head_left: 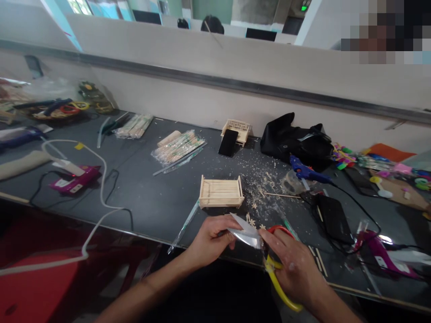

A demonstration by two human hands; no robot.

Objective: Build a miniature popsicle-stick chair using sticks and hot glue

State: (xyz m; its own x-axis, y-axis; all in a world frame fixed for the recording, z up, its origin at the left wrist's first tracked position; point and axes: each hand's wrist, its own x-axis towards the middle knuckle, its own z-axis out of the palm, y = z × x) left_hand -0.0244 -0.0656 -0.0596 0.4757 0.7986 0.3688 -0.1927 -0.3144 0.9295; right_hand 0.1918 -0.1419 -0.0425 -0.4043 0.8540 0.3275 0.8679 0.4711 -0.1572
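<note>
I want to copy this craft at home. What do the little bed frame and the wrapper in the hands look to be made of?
The bed frame looks like pale, unfinished wooden sticks laid side by side. The wrapper, held by the left hand and right hand, seems thin clear plastic film: glossy and see-through.

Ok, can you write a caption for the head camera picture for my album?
Left hand holds a clear wrapper, right hand holds yellow-and-red scissors, by a little stick bed.

Clear plastic wrapper [247,233] — pinched flat — beside yellow-handled scissors [279,273].
</note>
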